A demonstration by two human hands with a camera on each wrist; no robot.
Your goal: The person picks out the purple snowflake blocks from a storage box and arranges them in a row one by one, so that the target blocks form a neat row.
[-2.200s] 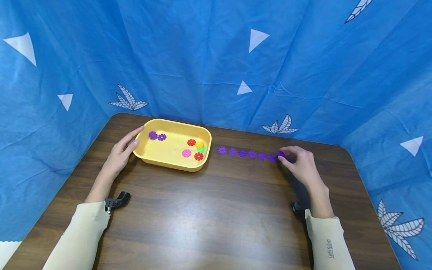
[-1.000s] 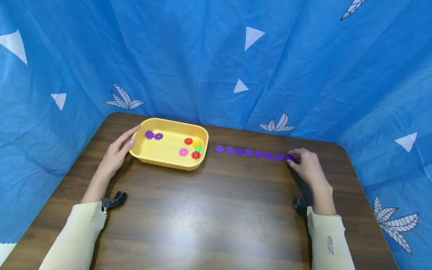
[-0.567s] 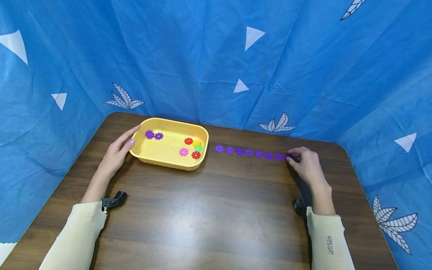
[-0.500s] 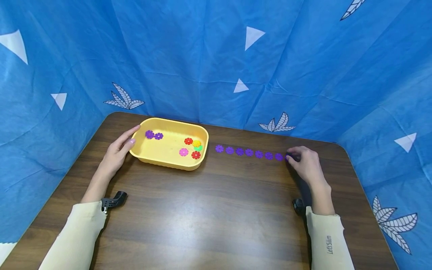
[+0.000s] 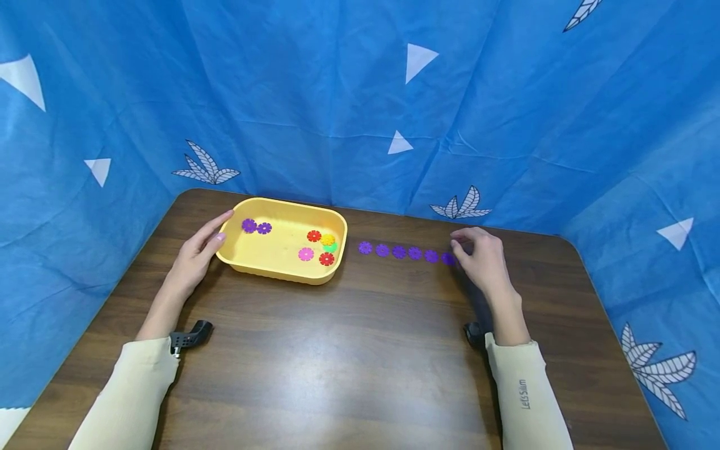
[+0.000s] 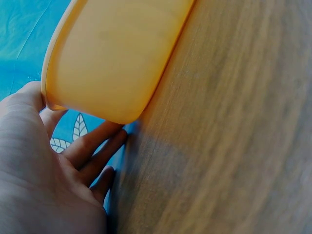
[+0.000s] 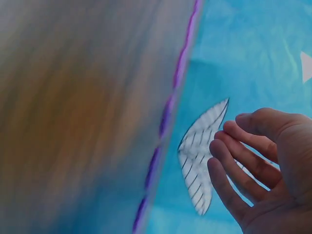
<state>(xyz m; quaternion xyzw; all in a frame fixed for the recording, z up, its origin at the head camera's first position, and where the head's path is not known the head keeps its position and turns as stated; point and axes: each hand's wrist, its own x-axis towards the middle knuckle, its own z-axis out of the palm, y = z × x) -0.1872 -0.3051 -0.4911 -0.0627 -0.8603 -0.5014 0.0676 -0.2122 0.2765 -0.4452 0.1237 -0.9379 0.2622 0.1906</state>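
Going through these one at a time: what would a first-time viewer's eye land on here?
Probably the yellow tray on the left of the dark table, with colorful flower-shaped pieces in it and the left hand at its left end. Next, the line of purple pieces running from beside the tray toward the right hand. Behind everything, the bright blue cloth with white triangles and leaves fills the background.

Dk brown wood-grain surface (image 5: 394, 325) w/ rounded far corners; blue cloth (image 5: 270, 75) w/ wht triangles (image 5: 419, 61) & leaf prints (image 5: 471, 201) hangs behind & either side of surface; pale glare (image 5: 315, 375) on its nr half.
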